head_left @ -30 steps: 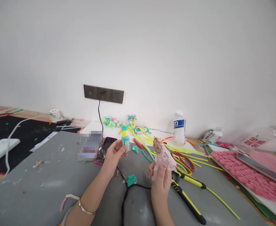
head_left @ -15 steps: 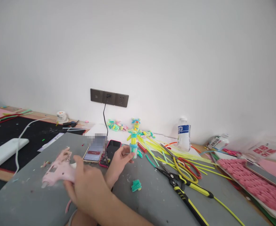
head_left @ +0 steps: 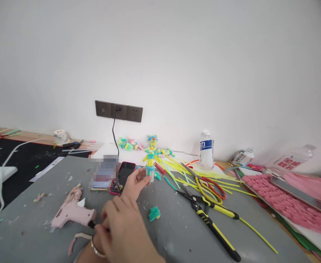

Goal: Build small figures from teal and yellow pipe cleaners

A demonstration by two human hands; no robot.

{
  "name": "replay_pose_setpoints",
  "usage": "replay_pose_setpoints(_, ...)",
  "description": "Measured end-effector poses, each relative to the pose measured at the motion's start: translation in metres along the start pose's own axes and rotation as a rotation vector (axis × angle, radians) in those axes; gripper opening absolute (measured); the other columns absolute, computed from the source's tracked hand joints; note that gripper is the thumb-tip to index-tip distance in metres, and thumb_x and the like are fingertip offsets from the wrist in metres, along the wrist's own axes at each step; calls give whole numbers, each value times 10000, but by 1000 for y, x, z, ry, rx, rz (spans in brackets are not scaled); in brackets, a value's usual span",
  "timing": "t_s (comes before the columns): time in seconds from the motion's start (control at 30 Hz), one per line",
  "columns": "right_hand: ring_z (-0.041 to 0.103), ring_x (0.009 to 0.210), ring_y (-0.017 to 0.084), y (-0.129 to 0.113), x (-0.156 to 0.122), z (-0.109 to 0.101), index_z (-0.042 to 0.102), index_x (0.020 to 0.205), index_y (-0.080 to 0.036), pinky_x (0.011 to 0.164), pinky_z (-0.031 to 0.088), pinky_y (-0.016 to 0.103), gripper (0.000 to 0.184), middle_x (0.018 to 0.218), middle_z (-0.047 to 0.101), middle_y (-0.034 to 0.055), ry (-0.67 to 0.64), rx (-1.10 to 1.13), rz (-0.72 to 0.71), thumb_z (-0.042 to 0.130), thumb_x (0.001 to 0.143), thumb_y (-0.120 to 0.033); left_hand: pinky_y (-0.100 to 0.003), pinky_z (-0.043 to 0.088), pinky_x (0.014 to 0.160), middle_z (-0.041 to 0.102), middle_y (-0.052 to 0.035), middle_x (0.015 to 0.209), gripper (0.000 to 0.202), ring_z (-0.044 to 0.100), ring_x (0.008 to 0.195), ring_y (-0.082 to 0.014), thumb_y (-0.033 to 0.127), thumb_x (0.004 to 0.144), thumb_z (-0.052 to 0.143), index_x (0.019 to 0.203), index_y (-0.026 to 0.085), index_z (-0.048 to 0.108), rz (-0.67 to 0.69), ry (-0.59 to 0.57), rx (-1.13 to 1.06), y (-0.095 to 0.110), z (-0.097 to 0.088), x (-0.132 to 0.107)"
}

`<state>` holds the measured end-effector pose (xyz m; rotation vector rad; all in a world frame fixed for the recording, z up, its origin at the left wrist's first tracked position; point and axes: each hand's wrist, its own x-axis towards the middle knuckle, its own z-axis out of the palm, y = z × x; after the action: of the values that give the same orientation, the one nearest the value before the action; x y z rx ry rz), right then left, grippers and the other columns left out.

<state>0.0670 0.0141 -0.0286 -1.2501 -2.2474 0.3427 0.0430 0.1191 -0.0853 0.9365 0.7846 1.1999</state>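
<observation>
Figure [head_left: 150, 163] is standing upright, centre. From left, the glue gun [head_left: 74, 212] is lying on the worktop [head_left: 177, 233]; the right hand [head_left: 123, 223] is overlapping the left arm, grip unclear; the left hand [head_left: 134, 185] is pinching the figure. Parking the glue gun seems underway; uncrossing seems needed next.

This looks like a craft corner, though home or small workshop cannot be told. A grey mat [head_left: 177, 233] covers much of a table against a plain white wall [head_left: 177, 65]. On the mat lie a glue gun [head_left: 74, 213], pliers [head_left: 195, 202] and loose scraps; toward its far edge, scissors [head_left: 204, 191] and yellow pipe cleaners [head_left: 234, 185]. Beyond it are wall sockets [head_left: 119, 110]; to its right, chunky pink knitting [head_left: 275, 190].
</observation>
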Motion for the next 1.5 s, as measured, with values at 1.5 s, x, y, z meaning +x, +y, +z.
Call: replay_pose_setpoints(1.5,654,737,223,194,-16,-16,625,904,-196,648,532,340,439,807,687,64,813,734,497,768,675,-542,-308,534,757,738,-79,1023,433,681,895,-211,414,661,820,993,181,668,160,122,67,3,-1,0)
